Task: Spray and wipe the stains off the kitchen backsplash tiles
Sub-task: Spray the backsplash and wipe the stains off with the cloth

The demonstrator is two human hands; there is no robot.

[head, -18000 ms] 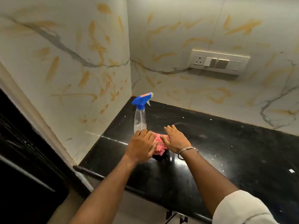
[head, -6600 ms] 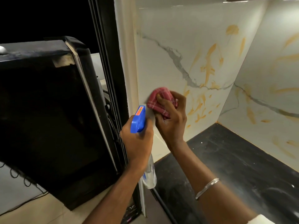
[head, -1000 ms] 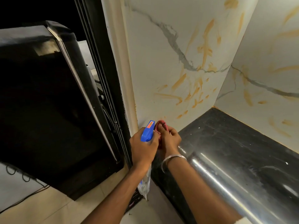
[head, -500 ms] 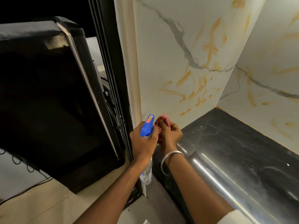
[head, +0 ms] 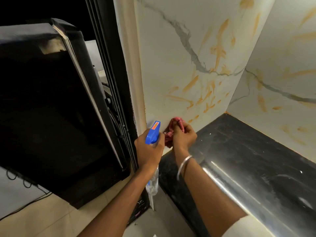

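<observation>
- The left hand curls its fingers round the spray bottle, blue head up and clear body hanging below the wrist.
- The right hand, at 3 o'clock from the bottle head, clamps its fingers on a bunched pink cloth.
- The cloth presses on the side tile, low down, just above the black counter.
- Orange stains streak the tile at 1 o'clock from the cloth.
- A bangle circles the right wrist.
</observation>
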